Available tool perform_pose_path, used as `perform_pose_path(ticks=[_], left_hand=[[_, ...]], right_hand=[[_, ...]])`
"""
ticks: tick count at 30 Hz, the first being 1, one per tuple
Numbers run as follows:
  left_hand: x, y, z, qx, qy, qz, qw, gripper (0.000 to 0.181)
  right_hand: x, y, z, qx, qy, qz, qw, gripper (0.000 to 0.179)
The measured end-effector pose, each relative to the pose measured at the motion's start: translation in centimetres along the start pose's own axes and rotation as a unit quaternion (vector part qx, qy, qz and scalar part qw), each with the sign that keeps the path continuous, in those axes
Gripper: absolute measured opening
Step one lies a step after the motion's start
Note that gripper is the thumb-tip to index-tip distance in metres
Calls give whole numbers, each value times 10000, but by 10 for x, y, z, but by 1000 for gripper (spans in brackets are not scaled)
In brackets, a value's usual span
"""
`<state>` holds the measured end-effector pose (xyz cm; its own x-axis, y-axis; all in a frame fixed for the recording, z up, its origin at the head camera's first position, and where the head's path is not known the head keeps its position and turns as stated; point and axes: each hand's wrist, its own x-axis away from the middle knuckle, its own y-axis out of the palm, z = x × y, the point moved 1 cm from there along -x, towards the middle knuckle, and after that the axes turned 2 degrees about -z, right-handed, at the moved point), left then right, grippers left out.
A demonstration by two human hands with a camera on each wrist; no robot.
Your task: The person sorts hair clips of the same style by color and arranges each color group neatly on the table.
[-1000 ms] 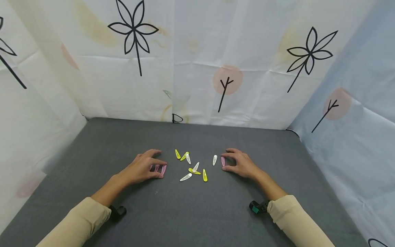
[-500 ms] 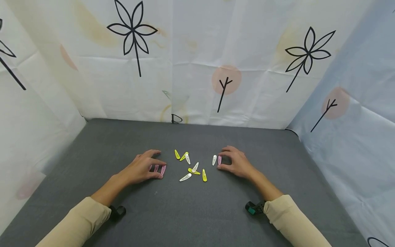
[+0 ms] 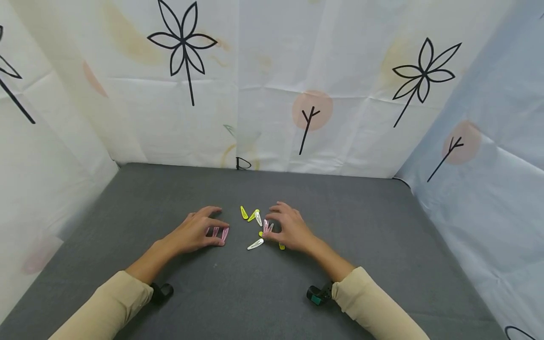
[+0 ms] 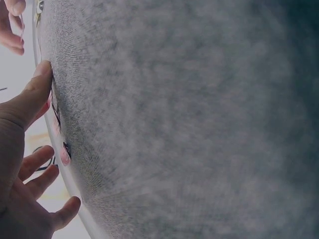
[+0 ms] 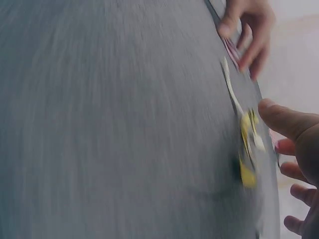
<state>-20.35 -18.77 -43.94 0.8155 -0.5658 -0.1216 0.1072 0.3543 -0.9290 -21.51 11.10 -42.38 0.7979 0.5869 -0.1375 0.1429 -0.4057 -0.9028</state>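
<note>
Between the thumb and index finger of my right hand [image 3: 293,231] is a pink snap hair clip [image 3: 266,225], held over the loose clips mid-table. My left hand [image 3: 191,233] rests on the table, thumb and index finger at the two ends of another pink hair clip [image 3: 225,233]. Under its palm side lie further pink hair clips [image 3: 216,231], one of them a pink clip [image 4: 65,155] showing below the thumb in the left wrist view. Beneath my right hand, a yellow hair clip [image 3: 282,246] and a white one are partly covered.
Left of my right hand lie a yellow clip [image 3: 244,212], a white clip [image 3: 259,218] overlapping another yellow one, and a white clip [image 3: 255,244] nearer me. The grey table [image 3: 238,293] meets a patterned white curtain [image 3: 272,132] at the back and sides.
My right hand has moved left with the pink hair clip, from beside the white clip at right to over the middle clips. That white clip is now hidden. My left hand stays put.
</note>
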Motion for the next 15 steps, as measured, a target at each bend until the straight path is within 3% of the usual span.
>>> perform_pose_path(ticks=[7,15], left_hand=[[0,0,-1,32,-29,-83,10000,46],[1,0,-1,14,6,-40,10000,47]], right_hand=[[-16,22,-27,-138,-25,-34,9999,49],[-27,42,-47,310,61,-115,9994,51]])
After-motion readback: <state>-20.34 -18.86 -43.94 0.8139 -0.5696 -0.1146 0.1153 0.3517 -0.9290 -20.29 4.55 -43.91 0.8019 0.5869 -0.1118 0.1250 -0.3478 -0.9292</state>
